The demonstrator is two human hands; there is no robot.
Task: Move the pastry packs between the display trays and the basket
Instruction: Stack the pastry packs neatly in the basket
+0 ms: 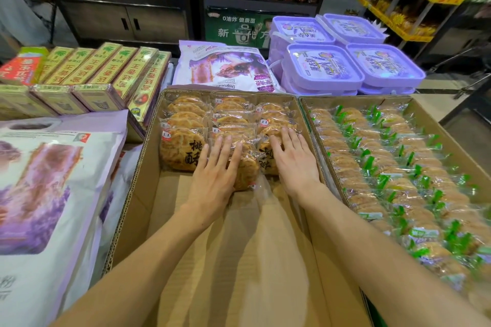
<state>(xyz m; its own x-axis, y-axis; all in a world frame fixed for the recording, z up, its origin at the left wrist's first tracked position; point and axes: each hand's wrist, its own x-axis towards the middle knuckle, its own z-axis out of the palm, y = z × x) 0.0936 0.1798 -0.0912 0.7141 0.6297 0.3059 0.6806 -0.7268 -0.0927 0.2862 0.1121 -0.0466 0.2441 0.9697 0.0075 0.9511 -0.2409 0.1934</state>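
Our left hand [212,175] and right hand [293,159] lie flat, fingers straight, gripping nothing, on the pastry packs [186,151] at the far end of the left cardboard tray [132,194]. Pressing hard could crack pastries; loose wrappers could slip.

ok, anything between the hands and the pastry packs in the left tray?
Nothing visible. The left hand and right hand already lie flat, fingers straight, on the front pastry packs in the left cardboard tray. No basket is in view.
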